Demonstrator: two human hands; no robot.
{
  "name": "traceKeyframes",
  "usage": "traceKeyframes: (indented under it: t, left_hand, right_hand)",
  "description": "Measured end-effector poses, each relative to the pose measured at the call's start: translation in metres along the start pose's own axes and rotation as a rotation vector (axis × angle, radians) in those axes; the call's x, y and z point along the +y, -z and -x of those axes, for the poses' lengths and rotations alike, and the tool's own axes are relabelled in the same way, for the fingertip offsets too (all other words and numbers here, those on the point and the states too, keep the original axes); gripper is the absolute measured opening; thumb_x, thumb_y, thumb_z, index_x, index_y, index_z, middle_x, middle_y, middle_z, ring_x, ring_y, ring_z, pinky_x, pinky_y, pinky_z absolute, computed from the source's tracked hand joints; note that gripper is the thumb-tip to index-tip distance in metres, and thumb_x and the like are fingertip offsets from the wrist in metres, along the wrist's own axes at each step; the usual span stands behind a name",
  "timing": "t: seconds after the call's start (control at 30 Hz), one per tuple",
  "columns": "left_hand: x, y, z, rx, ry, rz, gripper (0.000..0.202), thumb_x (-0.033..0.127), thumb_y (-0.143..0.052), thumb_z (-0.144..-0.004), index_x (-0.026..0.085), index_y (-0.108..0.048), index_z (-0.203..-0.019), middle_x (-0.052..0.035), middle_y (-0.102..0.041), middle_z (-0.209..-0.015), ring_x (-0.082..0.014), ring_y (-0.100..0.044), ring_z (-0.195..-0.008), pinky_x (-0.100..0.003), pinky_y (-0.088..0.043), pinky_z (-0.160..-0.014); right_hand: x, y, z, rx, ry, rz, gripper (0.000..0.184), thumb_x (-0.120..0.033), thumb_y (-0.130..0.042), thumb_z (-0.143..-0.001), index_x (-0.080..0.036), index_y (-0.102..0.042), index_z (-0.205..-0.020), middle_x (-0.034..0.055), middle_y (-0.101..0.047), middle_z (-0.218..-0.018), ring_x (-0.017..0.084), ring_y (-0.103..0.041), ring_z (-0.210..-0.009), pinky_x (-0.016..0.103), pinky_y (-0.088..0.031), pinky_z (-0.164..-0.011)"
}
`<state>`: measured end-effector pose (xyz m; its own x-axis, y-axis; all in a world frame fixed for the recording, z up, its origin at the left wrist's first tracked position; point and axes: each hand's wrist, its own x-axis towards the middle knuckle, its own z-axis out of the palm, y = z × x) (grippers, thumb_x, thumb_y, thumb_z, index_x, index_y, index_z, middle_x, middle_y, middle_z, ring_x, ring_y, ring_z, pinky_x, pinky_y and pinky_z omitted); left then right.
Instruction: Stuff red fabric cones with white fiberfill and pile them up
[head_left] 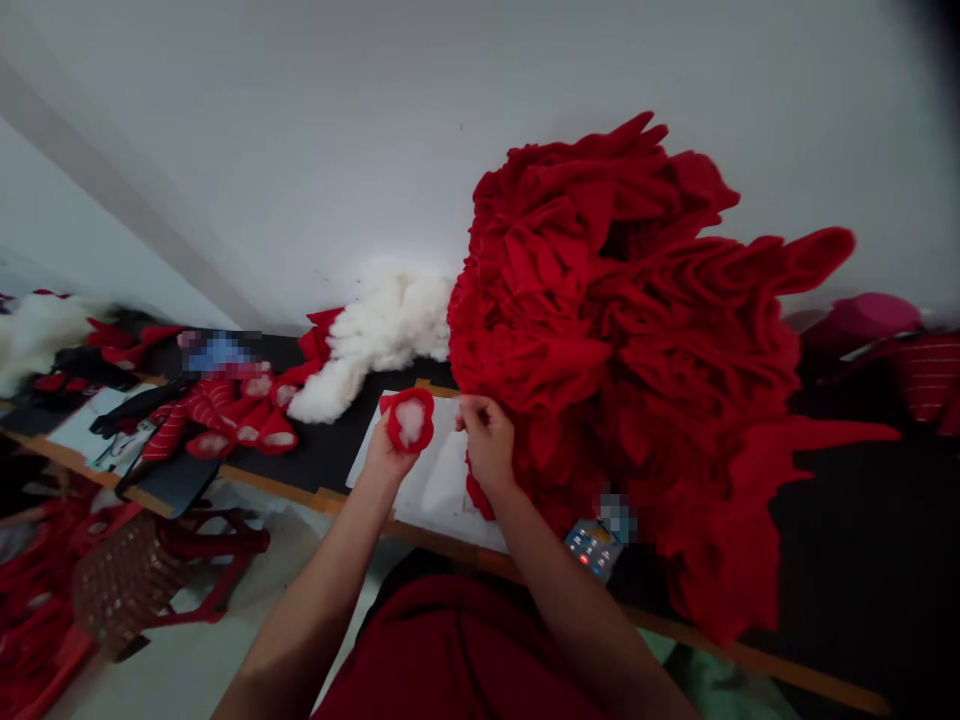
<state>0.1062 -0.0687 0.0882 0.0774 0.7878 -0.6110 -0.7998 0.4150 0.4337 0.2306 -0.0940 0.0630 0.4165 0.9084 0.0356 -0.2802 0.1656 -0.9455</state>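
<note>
The left hand (386,457) pinches a small round red fabric pouch (426,428) packed with white fibre stuffing (410,420) above a white paper sheet (435,480); the right hand (486,442) has its fingers pressed together beside it, pinching what I cannot tell; a slack pinch could drop the stuffing, and the tall heap of red cloth (600,300) could slump over the paper if nudged.

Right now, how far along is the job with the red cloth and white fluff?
Quite early, it seems. Looks done: the red pieces on the black table, with white fluff showing in their openings. In hand: the left hand holds a red piece with fluff inside; the right hand is beside it. Left: the huge red cloth heap and white fluff pile.
</note>
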Motion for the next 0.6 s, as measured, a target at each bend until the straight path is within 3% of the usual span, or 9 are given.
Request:
traceKeyframes:
  t: [0.07,0.2,0.37,0.5,0.6]
  left_hand:
    - [0.002,0.003,0.001,0.032,-0.026,-0.001,0.018,0.024,-0.045,-0.082,0.013,-0.059,-0.08,-0.0042,-0.064,-0.066,-0.0147,-0.061,-0.059,-0.027,-0.051,-0.059]
    - [0.0,0.001,0.011,-0.02,-0.033,-0.013,0.024,0.035,-0.05,-0.08,0.013,-0.06,-0.077,-0.0058,-0.065,-0.071,-0.0166,-0.062,-0.065,-0.032,-0.052,-0.066]
    - [-0.013,-0.008,0.024,-0.091,0.022,-0.033,0.033,0.039,-0.045,-0.082,0.011,-0.061,-0.074,-0.007,-0.066,-0.07,-0.0157,-0.062,-0.064,-0.028,-0.051,-0.063]
    - [-0.02,-0.01,0.028,-0.15,0.036,-0.035,0.033,0.036,-0.044,-0.083,0.01,-0.062,-0.079,-0.008,-0.067,-0.072,-0.0155,-0.062,-0.067,-0.026,-0.051,-0.066]
    - [-0.022,-0.011,0.032,-0.182,-0.012,-0.017,0.031,0.033,-0.043,-0.085,0.009,-0.063,-0.084,-0.0079,-0.067,-0.074,-0.0146,-0.063,-0.07,-0.023,-0.049,-0.07]
  right_hand:
    - [-0.02,0.006,0.006,0.038,0.07,-0.076,0.013,-0.03,-0.053,-0.077,-0.018,-0.057,-0.08,-0.0038,-0.055,-0.062,0.008,-0.052,-0.054,0.022,-0.045,-0.055]
    - [-0.044,0.014,0.015,-0.17,0.362,0.096,0.015,-0.022,-0.048,-0.081,-0.021,-0.06,-0.091,0.0024,-0.058,-0.092,0.012,-0.058,-0.077,0.027,-0.048,-0.07]
    - [-0.026,0.006,0.018,-0.278,0.628,0.492,0.023,-0.014,-0.04,-0.083,-0.02,-0.061,-0.086,0.0041,-0.061,-0.087,0.015,-0.055,-0.089,0.03,-0.044,-0.085]
    - [-0.007,-0.001,0.013,-0.186,0.694,0.731,0.028,-0.013,-0.039,-0.083,-0.019,-0.065,-0.077,0.0047,-0.06,-0.081,0.016,-0.051,-0.081,0.029,-0.043,-0.077]
    - [0.0,-0.003,0.016,-0.154,0.754,0.881,0.028,-0.012,-0.04,-0.084,-0.02,-0.067,-0.081,0.0044,-0.062,-0.085,0.016,-0.049,-0.08,0.03,-0.038,-0.076]
